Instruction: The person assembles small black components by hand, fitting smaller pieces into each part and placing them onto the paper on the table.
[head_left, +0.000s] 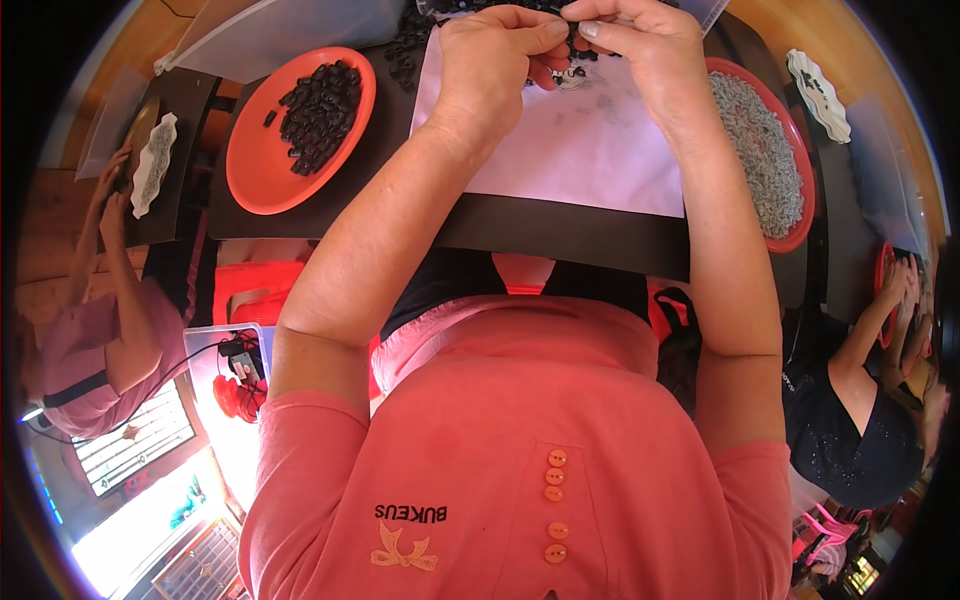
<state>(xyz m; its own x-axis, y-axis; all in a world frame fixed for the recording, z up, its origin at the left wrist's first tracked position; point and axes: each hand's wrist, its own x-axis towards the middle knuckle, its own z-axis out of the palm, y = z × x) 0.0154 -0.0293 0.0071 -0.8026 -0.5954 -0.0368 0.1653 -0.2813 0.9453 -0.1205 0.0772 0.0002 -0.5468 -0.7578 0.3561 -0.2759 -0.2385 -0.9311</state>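
My left hand (490,65) and my right hand (650,50) meet over a white sheet (590,170) near the far side of the table. Thumb and fingers of both are pinched together on a small black piece (573,40), mostly hidden by the fingertips. Under them, a few small black and pale pieces (572,77) lie on the sheet. To the left stands an orange-red plate (250,170) holding a heap of black plastic parts (322,115). Partly behind my right forearm, a red plate (797,225) is filled with tiny grey pieces (755,150).
More black parts (402,60) are heaped at the table's far side, next to a translucent bin (270,40). Co-workers sit at both sides, one in a mauve shirt (100,350), one in dark clothing (850,430). White scalloped trays (155,165) lie on neighbouring tables.
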